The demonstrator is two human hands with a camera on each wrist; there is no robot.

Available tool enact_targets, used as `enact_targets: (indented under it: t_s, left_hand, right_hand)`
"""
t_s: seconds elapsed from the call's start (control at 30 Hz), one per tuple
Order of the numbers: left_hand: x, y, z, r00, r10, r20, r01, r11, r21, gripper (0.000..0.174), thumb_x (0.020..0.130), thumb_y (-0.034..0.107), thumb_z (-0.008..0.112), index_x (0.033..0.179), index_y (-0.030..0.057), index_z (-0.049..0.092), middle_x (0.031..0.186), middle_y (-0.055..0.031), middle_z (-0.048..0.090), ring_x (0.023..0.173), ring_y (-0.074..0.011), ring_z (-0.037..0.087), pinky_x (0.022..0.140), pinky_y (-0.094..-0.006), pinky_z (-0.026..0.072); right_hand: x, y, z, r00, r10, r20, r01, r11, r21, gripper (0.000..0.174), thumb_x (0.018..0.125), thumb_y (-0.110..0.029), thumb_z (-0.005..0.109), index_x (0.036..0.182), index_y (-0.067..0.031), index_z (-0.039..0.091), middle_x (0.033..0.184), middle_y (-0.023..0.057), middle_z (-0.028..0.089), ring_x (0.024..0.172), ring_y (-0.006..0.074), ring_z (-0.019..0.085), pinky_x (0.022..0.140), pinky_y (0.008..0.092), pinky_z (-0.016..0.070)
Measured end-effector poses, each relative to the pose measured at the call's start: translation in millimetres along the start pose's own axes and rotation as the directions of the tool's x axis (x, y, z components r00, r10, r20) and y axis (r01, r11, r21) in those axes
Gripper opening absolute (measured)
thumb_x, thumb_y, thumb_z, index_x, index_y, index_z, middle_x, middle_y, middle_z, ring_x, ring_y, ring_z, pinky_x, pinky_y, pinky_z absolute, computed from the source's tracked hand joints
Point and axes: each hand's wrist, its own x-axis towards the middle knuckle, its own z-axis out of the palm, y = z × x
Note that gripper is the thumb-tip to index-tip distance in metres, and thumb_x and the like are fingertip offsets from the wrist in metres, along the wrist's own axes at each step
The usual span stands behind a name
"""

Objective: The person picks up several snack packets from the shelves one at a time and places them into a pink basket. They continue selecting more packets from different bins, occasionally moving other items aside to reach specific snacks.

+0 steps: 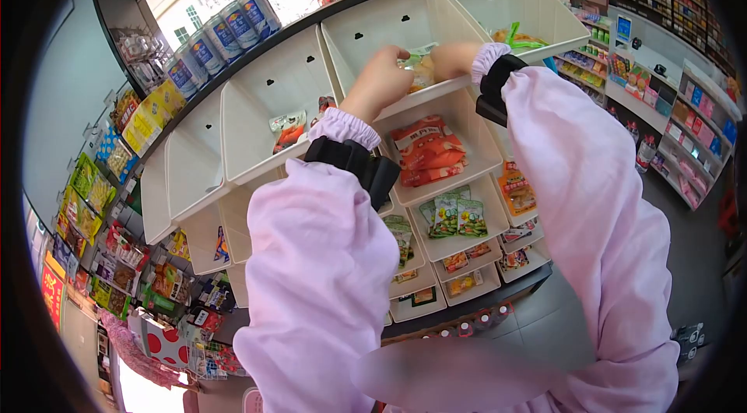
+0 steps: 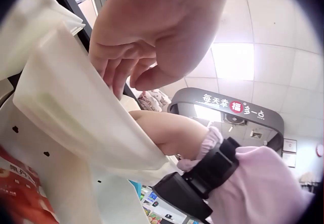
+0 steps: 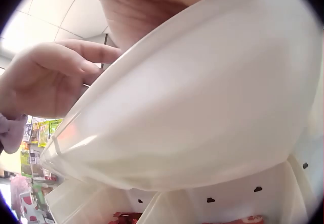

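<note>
Both hands reach over the front rim of a white top-row bin that holds clear and yellowish packets. The left hand is at the packets' left side. In the left wrist view the fingers of the left hand bend loosely, their tips partly behind the bin wall; no item shows in them. From the right comes the right hand, close against the packets, with its fingers hidden. In the right wrist view the bin wall covers most of the right hand.
Neighbouring bins hold orange packets on the left and a green-yellow packet on the right. Lower bins hold red bags and green packets. Cans line the black top ledge. Snack racks hang at left; a counter stands at right.
</note>
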Motion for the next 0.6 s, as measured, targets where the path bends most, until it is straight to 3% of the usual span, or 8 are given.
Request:
enact_targets:
  t_s: [0.13, 0.23, 0.37, 0.6]
  left_hand:
    - [1.8, 5.3, 5.5, 0.988, -0.143, 0.051, 0.145, 0.988, -0.045, 0.046, 0.069, 0.005, 0.056, 0.113, -0.0023, 0.046, 0.088, -0.0141, 0.057, 0.072, -0.0152, 0.056, 0.063, -0.025, 0.0446]
    - [6.8, 7.1, 6.5, 0.967, -0.236, 0.098, 0.249, 0.956, -0.153, 0.048, 0.068, 0.002, 0.057, 0.115, -0.0038, 0.044, 0.09, -0.015, 0.056, 0.071, -0.0161, 0.056, 0.06, -0.0254, 0.0446]
    - [19.9, 4.0, 10.1, 0.934, -0.297, 0.198, 0.341, 0.908, -0.244, 0.053, 0.068, -0.002, 0.054, 0.118, -0.0076, 0.039, 0.094, -0.0174, 0.054, 0.071, -0.0188, 0.057, 0.057, -0.0267, 0.0454]
    - [37.1, 8.0, 20.7, 0.926, -0.284, 0.247, 0.339, 0.915, -0.22, 0.055, 0.065, -0.006, 0.052, 0.118, -0.0116, 0.036, 0.094, -0.02, 0.053, 0.07, -0.0215, 0.057, 0.054, -0.0285, 0.0468]
  right_hand:
    - [4.8, 3.1, 3.8, 0.999, 0.039, 0.0, -0.039, 0.999, 0.008, 0.041, 0.064, -0.024, 0.059, 0.096, 0.0017, 0.058, 0.09, 0.0196, 0.06, 0.083, 0.0317, 0.058, 0.07, 0.0371, 0.0442]
    - [2.2, 8.3, 3.3, 0.997, 0.009, -0.073, -0.006, 0.999, 0.045, 0.041, 0.067, -0.017, 0.056, 0.104, 0.0006, 0.054, 0.096, 0.0203, 0.058, 0.089, 0.0318, 0.056, 0.073, 0.0371, 0.0433]
    - [-3.9, 9.4, -1.0, 0.994, -0.008, -0.11, 0.013, 0.999, 0.053, 0.036, 0.069, -0.01, 0.051, 0.103, 0.0006, 0.055, 0.095, 0.0209, 0.058, 0.088, 0.0329, 0.056, 0.074, 0.0372, 0.0435]
    - [-4.4, 11.8, 1.7, 0.993, -0.047, -0.104, 0.048, 0.999, 0.008, 0.033, 0.068, -0.008, 0.049, 0.099, 0.0009, 0.057, 0.092, 0.0213, 0.059, 0.085, 0.0345, 0.056, 0.073, 0.0376, 0.0438]
